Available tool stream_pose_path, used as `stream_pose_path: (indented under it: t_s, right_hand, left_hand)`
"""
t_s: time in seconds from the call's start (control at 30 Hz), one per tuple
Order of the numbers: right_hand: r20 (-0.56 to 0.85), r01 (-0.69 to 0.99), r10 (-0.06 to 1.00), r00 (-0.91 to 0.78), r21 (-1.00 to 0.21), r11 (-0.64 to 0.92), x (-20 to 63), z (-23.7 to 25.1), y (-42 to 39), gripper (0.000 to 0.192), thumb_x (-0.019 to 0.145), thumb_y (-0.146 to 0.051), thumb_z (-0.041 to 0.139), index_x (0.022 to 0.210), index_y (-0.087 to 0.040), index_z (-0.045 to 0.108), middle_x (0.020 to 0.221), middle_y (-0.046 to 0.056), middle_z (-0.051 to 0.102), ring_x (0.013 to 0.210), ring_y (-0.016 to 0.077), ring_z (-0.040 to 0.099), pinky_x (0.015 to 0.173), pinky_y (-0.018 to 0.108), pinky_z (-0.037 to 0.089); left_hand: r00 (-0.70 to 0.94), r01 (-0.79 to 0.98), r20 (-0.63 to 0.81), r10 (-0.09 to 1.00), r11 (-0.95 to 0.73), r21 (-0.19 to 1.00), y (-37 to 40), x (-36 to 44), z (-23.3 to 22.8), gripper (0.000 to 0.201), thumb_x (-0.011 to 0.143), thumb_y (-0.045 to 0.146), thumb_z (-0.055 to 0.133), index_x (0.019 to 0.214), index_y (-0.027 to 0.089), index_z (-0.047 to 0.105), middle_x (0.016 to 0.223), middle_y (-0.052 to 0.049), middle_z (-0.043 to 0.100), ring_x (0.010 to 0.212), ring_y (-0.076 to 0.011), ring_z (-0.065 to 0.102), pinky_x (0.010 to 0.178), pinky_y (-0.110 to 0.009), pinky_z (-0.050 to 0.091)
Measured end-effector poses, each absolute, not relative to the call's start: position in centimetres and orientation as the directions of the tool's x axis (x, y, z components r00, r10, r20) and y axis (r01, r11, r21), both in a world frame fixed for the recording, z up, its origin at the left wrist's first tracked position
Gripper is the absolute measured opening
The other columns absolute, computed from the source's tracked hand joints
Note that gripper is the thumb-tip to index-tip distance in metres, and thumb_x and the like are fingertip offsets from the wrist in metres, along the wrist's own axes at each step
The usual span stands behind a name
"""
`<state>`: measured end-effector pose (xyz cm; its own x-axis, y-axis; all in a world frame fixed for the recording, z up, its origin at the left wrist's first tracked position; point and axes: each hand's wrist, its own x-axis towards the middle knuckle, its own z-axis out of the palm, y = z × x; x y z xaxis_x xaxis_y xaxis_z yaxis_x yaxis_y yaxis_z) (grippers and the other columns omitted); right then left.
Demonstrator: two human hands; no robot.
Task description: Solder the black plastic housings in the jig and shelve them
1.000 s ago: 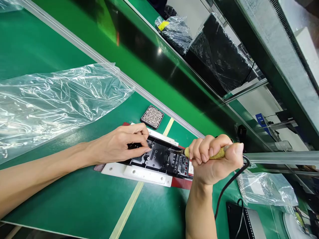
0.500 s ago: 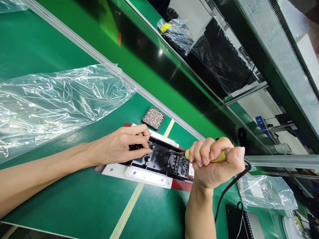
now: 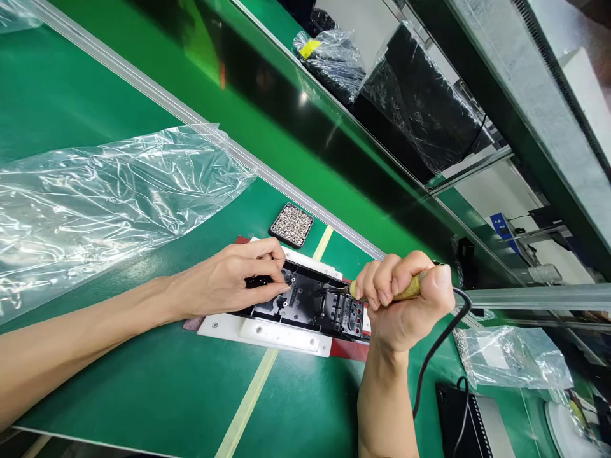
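Clear plastic sheet (image 3: 105, 197): laid crumpled across the left of the green bench (image 3: 157, 388), well apart from the work, seemingly kept out of the way of the heated tool.

Left hand (image 3: 229, 280): rested palm-down on the left end of the black plastic housing (image 3: 310, 305); fingertips are pinched narrowly on a small dark part at the housing's edge, what exactly is held cannot be told; the forearm is laid flat on the bench, judged to steady the piece.

Small black tray of silvery bits (image 3: 292, 224): set just behind the work, near the pale tape line (image 3: 248, 401), judged to be kept within easy reach of either hand.

White fixture (image 3: 267, 332): laid on a red mat (image 3: 348, 350) at the bench's middle; the housing is seated in it with its open inside facing up, so that the ribs and pockets are exposed to the tool.

Soldering iron (image 3: 405, 292): yellow-handled, held nearly level; its metal tip (image 3: 334, 288) is brought to the housing's right half, whether touching cannot be told.

Right hand (image 3: 403, 299): closed in a full fist round the handle, thumb uppermost, a grip judged to favour pressure over fine pointing.

Black cord (image 3: 434, 356): run from the handle's rear down past the wrist, hanging clear of the work.

Small clear bag (image 3: 510, 359): laid at the right, beside a dark flat object (image 3: 453, 413).
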<state>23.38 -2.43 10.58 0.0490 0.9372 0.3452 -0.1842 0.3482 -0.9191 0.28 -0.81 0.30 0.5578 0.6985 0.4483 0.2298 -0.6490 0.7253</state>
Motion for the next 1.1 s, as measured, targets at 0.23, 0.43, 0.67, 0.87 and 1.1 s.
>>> stream_pose_path:
  t_s: [0.23, 0.43, 0.67, 0.87, 1.1]
  right_hand:
    - [0.405, -0.026, 0.905, 0.130, -0.911, 0.411, 24.0, 10.9, -2.2, 0.043, 0.095, -0.035, 0.047, 0.056, -0.018, 0.050, 0.069, 0.001, 0.054, 0.064, 0.0131, 0.061, 0.071, 0.037, 0.060]
    - [0.336, -0.161, 0.933, 0.131, -0.921, 0.355, 23.3, 10.9, -2.1, 0.034, 0.097, -0.035, 0.052, 0.067, -0.019, 0.049, 0.055, -0.006, 0.047, 0.040, 0.0073, 0.045, 0.041, 0.024, 0.045]
    - [0.336, -0.219, 0.920, 0.201, -0.900, 0.376, 22.4, 10.6, -1.9, 0.042, 0.097, -0.040, 0.056, 0.063, -0.020, 0.041, 0.049, -0.009, 0.033, 0.037, 0.0046, 0.032, 0.034, 0.019, 0.032]
    - [0.334, -0.231, 0.922, 0.193, -0.898, 0.374, 22.4, 10.4, -2.0, 0.044, 0.097, -0.042, 0.056, 0.063, -0.020, 0.041, 0.049, -0.008, 0.035, 0.037, 0.0050, 0.032, 0.033, 0.022, 0.029]
    - [0.393, -0.219, 0.903, 0.174, -0.879, 0.424, 22.5, 10.1, -2.2, 0.042, 0.099, -0.039, 0.055, 0.064, -0.020, 0.043, 0.049, -0.007, 0.037, 0.039, 0.0043, 0.035, 0.035, 0.022, 0.028]
  left_hand:
    - [0.566, 0.239, 0.416, 0.711, -0.625, 0.743, -0.9, 0.1, 0.2, 0.011, 0.098, 0.021, 0.062, 0.093, 0.018, 0.071, 0.096, -0.005, 0.057, 0.083, -0.0130, 0.057, 0.075, -0.029, 0.044]
    - [0.563, 0.260, 0.400, 0.723, -0.615, 0.744, -1.1, 0.2, 0.6, 0.010, 0.097, 0.020, 0.063, 0.092, 0.018, 0.071, 0.098, -0.005, 0.057, 0.082, -0.0127, 0.056, 0.073, -0.029, 0.043]
    - [0.549, 0.252, 0.432, 0.715, -0.635, 0.731, -1.1, 0.4, 0.5, 0.010, 0.097, 0.018, 0.063, 0.092, 0.019, 0.072, 0.096, -0.003, 0.056, 0.082, -0.0121, 0.056, 0.074, -0.029, 0.041]
    - [0.504, 0.241, 0.479, 0.719, -0.650, 0.721, -1.1, 0.7, 0.3, 0.011, 0.096, 0.015, 0.064, 0.089, 0.019, 0.072, 0.093, -0.003, 0.055, 0.080, -0.0111, 0.054, 0.071, -0.028, 0.041]
    - [0.498, 0.234, 0.490, 0.715, -0.656, 0.718, -1.2, 0.9, 0.4, 0.011, 0.095, 0.014, 0.064, 0.087, 0.018, 0.071, 0.093, -0.003, 0.055, 0.079, -0.0105, 0.054, 0.068, -0.026, 0.042]
